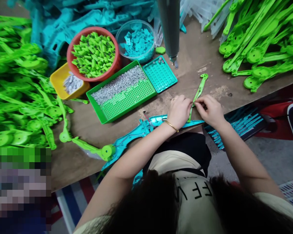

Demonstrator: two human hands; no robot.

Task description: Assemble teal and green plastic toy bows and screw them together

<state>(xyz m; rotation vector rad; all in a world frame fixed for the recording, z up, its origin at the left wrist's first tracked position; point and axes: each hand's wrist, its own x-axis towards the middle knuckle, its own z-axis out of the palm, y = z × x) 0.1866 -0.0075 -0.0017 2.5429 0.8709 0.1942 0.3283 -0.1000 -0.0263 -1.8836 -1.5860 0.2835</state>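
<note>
My left hand (180, 111), with a gold bangle at the wrist, pinches a slim bright-green plastic arm (199, 88) near its middle. From the other side, the fingertips of my right hand (210, 110) close on the same part; any small item between them is too small to make out. The green arm points away from me, its hooked end at the top. Beneath my left hand and forearm lies a long blue plastic half-shell (130, 136) with thin wires and a spring-like metal part. A jointed green limb (88, 146) meets its left end.
A green tray (122, 112) of metal screws stands beside a blue dimpled tray (160, 76). Behind are a red bowl (70, 53), a clear tub (146, 58) and a yellow bin (60, 84). A dark vertical tool (169, 29) hangs ahead. Green parts (261, 48) pile up at both sides.
</note>
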